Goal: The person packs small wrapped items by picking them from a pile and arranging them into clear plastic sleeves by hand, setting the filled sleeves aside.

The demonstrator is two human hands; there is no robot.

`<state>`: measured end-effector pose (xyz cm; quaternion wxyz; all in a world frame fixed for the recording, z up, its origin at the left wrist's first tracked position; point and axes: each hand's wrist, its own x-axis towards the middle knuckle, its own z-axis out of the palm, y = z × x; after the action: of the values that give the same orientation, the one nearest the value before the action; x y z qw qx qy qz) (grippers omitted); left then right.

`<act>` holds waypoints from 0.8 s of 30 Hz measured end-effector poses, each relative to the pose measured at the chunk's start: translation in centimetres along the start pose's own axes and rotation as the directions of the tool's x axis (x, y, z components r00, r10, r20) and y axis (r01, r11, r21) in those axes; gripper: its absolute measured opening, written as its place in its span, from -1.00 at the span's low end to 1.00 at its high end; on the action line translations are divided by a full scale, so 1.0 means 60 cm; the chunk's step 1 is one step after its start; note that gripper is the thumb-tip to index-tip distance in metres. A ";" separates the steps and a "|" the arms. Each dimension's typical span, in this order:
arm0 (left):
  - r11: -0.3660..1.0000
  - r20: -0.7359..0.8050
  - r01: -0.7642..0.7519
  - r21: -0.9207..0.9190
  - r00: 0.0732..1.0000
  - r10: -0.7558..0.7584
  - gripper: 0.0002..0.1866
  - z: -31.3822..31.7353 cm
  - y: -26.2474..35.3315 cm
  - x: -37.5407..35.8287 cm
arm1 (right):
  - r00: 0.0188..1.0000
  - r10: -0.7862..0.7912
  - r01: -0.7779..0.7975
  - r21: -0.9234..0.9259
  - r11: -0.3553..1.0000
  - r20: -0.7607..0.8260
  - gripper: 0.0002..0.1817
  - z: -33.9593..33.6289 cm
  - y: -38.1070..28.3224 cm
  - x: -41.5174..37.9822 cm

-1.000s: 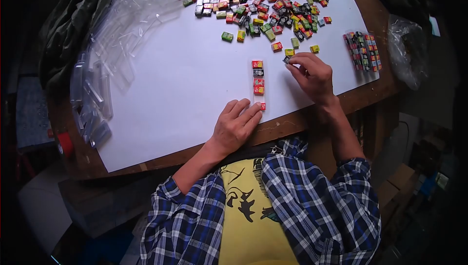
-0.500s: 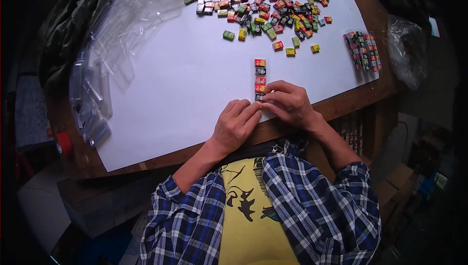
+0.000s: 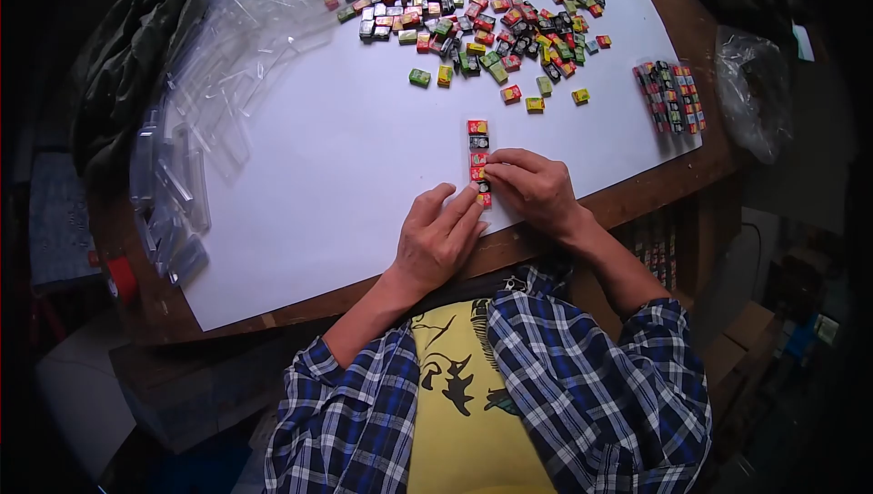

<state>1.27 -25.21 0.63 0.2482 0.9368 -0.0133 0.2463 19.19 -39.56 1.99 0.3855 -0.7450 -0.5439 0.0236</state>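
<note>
A narrow clear plastic case holds a single row of small red, black and yellow printed boxes and lies lengthwise on the white sheet before me. My left hand is at its lower left side, fingertips pressed against the lower boxes. From the right, my right hand pinches at the edge of the row around its middle, thumb and forefinger close together. Its fingertips cover part of the row, so any single box between them cannot be made out.
Many loose small boxes are heaped at the back. Empty clear cases lie along the left. Filled cases stand at the right edge beside a clear plastic bag. A red tape roll sits at the left edge.
My right hand has moved up along the row and my left fingers have drawn slightly back. A red box at the lower end now shows. The view has shifted slightly.
</note>
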 end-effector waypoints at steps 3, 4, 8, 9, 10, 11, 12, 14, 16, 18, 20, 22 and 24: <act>1.000 0.022 0.014 0.016 1.000 -0.014 -0.61 -0.004 0.003 0.007 | 1.000 -0.008 0.009 -0.020 1.000 0.013 -0.85 0.000 -0.003 -0.008; 0.999 0.035 0.030 0.015 0.999 -0.031 -0.60 -0.008 0.006 0.011 | 1.000 -0.009 0.010 -0.018 1.000 0.013 -0.85 0.001 -0.004 -0.007; 0.999 0.088 0.035 0.033 0.995 -0.037 -0.59 -0.005 0.004 0.009 | 0.995 0.095 -0.094 0.064 0.994 -0.014 -0.85 0.003 -0.007 0.002; 0.999 0.107 0.028 0.042 0.994 -0.033 -0.59 -0.003 0.003 0.009 | 0.993 0.116 -0.115 0.091 0.989 0.001 -0.84 0.005 -0.004 0.007; 0.999 0.106 0.018 0.036 0.994 -0.022 -0.59 -0.001 0.002 0.008 | 0.990 0.137 -0.138 0.118 0.983 0.017 -0.83 0.007 -0.001 0.011; 0.999 0.105 0.015 0.036 0.994 -0.019 -0.60 0.000 0.002 0.005 | 0.987 0.158 -0.161 0.145 0.976 0.034 -0.82 0.008 0.002 0.015; 0.999 0.103 0.013 0.037 0.995 -0.017 -0.60 0.000 0.001 0.004 | 0.987 0.160 -0.162 0.138 0.977 0.027 -0.82 0.007 0.006 0.019; 0.999 0.096 0.007 0.039 0.995 -0.010 -0.61 0.001 0.000 0.004 | 0.967 0.243 -0.253 0.142 0.957 0.080 -0.82 0.007 0.013 0.030; 0.999 0.099 0.009 0.037 0.995 -0.012 -0.62 0.002 -0.001 0.002 | 0.953 0.284 -0.297 0.140 0.945 0.103 -0.82 0.007 0.018 0.030; 0.999 0.096 0.009 0.034 0.995 -0.012 -0.62 0.002 0.000 0.003 | 0.975 0.218 -0.222 0.141 0.965 0.044 -0.82 0.008 0.023 0.027; 1.000 0.089 0.004 0.024 0.996 -0.007 -0.63 0.002 0.000 0.004 | 0.984 0.176 -0.176 0.140 0.974 0.016 -0.82 -0.001 0.028 0.032; 0.999 0.082 0.016 0.030 0.996 -0.019 -0.64 0.001 -0.002 0.003 | 0.956 0.250 -0.250 0.015 0.968 -0.152 -0.80 -0.023 0.038 0.038; 1.000 0.074 0.026 0.013 0.997 -0.027 -0.62 0.000 0.000 0.008 | 0.956 0.238 -0.256 -0.093 0.962 -0.172 -0.79 -0.038 0.067 0.050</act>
<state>1.67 -25.18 0.84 0.2452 0.9468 -0.0086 0.2081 24.67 -38.79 2.33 0.3782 -0.8275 -0.4146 -0.0191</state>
